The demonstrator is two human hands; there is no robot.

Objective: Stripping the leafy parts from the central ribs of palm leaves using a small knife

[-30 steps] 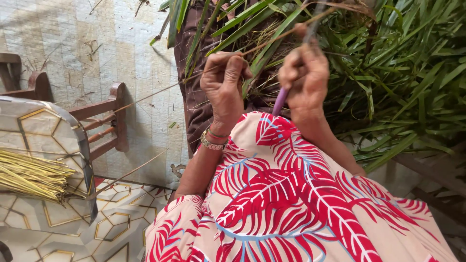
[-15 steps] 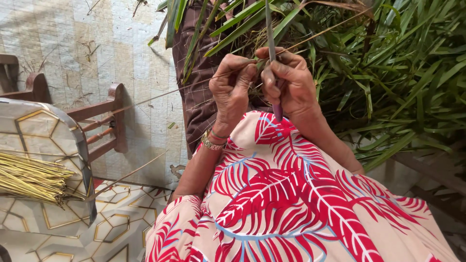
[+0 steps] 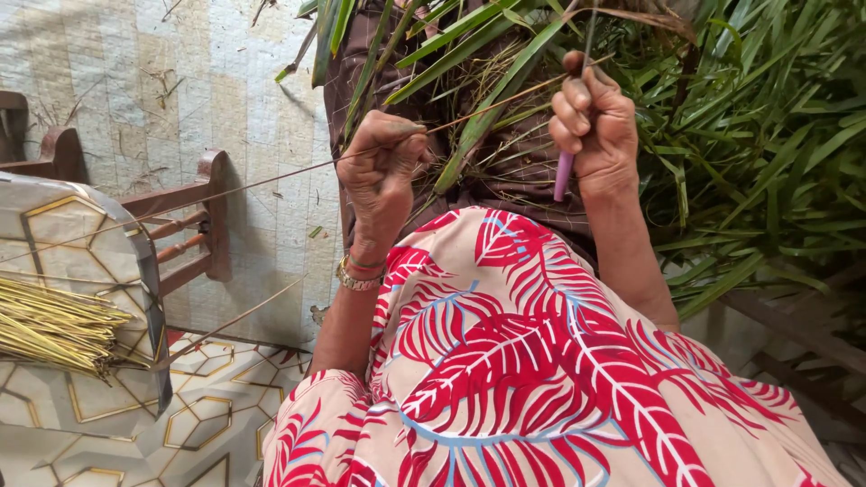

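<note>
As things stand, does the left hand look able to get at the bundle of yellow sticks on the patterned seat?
Probably yes, once freed. The left hand is shut on a thin leaf rib, and the bundle of yellow sticks lies uncovered on the same side, lower down, with nothing visible between them.

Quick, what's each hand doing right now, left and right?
Left hand: closed, pinching a thin leaf rib.
Right hand: closed around a purple-handled knife.
</note>
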